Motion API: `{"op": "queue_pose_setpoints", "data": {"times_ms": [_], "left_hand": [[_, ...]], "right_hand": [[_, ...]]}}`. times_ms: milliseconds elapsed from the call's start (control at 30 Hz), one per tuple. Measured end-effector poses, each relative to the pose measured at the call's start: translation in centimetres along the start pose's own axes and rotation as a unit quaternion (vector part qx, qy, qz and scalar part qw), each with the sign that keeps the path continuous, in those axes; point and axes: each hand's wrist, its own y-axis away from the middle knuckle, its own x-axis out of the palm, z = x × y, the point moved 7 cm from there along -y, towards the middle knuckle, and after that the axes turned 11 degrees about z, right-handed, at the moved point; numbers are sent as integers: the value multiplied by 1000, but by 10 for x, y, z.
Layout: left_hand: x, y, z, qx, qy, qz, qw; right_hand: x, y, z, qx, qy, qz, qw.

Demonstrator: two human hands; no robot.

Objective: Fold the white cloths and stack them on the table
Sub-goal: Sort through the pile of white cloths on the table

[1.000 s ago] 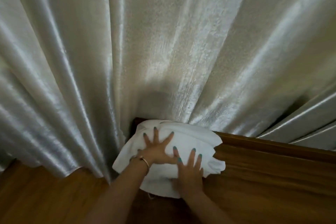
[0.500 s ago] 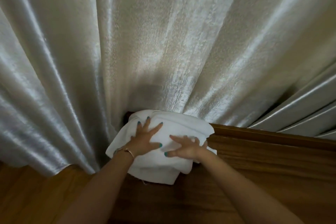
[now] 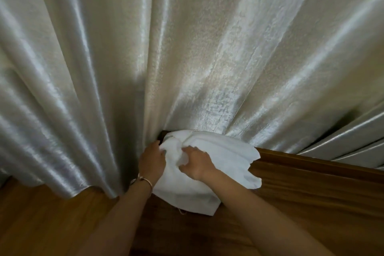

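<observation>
From the head camera, one white cloth (image 3: 220, 158) lies bunched on the wooden worktop (image 3: 311, 193), its far edge against the pale curtain (image 3: 187, 48). Two hands work it: the left hand (image 3: 152, 161), a bracelet (image 3: 143, 180) at its wrist, grips the cloth's left edge with curled fingers, while the right hand (image 3: 196, 163) pinches a fold near the middle.

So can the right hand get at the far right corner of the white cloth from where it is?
Probably yes: the right hand already grips the crumpled white cloth, and nothing lies between it and that corner on the wooden table.
</observation>
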Motion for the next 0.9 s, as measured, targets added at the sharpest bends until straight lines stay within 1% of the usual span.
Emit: {"op": "queue_pose_setpoints", "data": {"times_ms": [33, 100, 167, 233, 300, 367, 433, 467, 500, 533, 567, 633, 667, 733, 767, 833, 900], "left_hand": [[-1, -3, 1, -9, -24, -17, 1000], [-2, -10, 4, -31, -66, -19, 997], [-2, -14, 7, -46, -111, -12, 993], [-9, -12, 3, -30, -157, -36, 986], [-18, -8, -10, 18, -148, -69, 986], [-27, -1, -30, 71, -79, -86, 991], [-31, 2, -51, 103, -2, -53, 993], [-30, 3, -63, 125, 13, -25, 992], [-31, 5, -78, 160, 8, -7, 987], [-34, 10, -96, 211, -11, -5, 977], [-39, 17, -116, 276, -35, -17, 960], [-46, 33, -152, 374, -63, -18, 925], [-51, 39, -166, 393, -59, -8, 918], [-64, 49, -188, 392, -31, -13, 919], [-69, 51, -196, 375, -17, -14, 927], [-71, 54, -210, 349, -12, 18, 937], [-67, 59, -230, 358, -20, 49, 932]], "right_hand": [[9, -1, -1, 0, 25, 18, 1000], [18, -1, -5, 0, 48, 39, 998], [21, -2, -8, -4, 44, 42, 998], [19, -1, -9, -7, 10, 50, 999], [12, 0, -9, -13, -58, 33, 998], [-3, 7, -8, -32, -130, -25, 991], [-25, 18, -8, -68, -177, -106, 976], [-38, 25, -7, -92, -185, -143, 968], [-51, 31, -5, -120, -178, -174, 961], [-63, 38, -2, -147, -158, -198, 956], [-75, 44, 3, -173, -126, -216, 953], [-99, 56, 12, -212, -60, -232, 947], [-111, 63, 14, -217, -40, -231, 948], [-134, 79, 6, -203, -31, -224, 953], [-145, 89, -2, -199, -50, -220, 954], [-164, 110, -20, -198, -92, -233, 948], [-180, 132, -34, -194, -97, -246, 945]]}}
